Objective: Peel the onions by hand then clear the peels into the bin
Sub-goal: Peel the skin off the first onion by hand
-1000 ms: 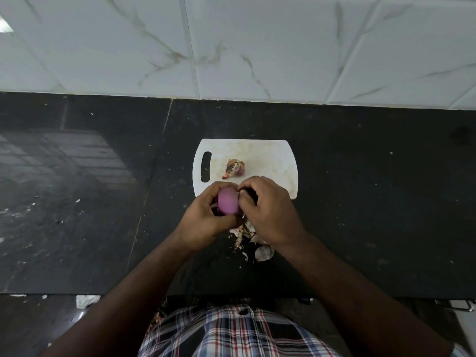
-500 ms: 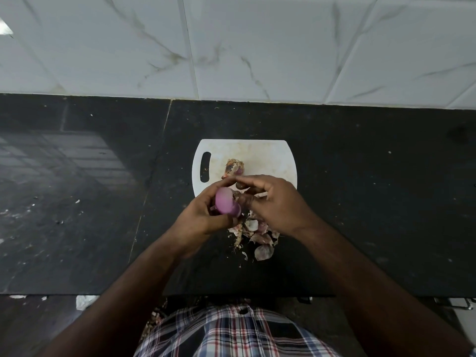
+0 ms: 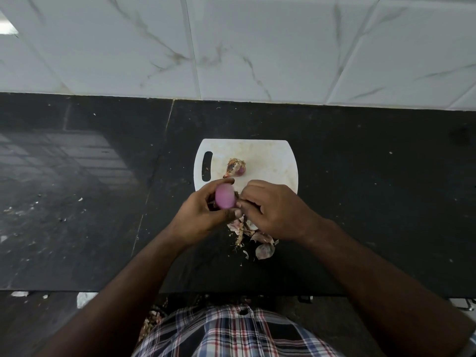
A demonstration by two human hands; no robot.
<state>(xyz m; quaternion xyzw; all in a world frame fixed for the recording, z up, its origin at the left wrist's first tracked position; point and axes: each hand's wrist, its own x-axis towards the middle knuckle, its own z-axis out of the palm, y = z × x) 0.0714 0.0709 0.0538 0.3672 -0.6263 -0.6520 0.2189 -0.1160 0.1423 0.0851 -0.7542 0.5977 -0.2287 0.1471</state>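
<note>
My left hand [image 3: 199,215] holds a small peeled purple onion [image 3: 225,196] between thumb and fingers, just above the near edge of the white cutting board [image 3: 273,161]. My right hand [image 3: 277,211] is curled against the onion's right side, its fingertips pinching at a bit of skin there. A second onion [image 3: 236,168], still in its dry skin, lies on the board beyond the hands. A heap of loose peels [image 3: 257,240] lies on the black counter under and in front of my right hand. No bin is in view.
The black stone counter [image 3: 373,197] runs left and right, with small crumbs on its left part. A white tiled wall [image 3: 231,47] stands behind it. The counter's near edge is at my waist; peel scraps [image 3: 152,323] lie below it on the left.
My right hand drew away to the right above the peel heap, then came back against the onion. The left hand has kept hold of the onion, turning it slightly.
</note>
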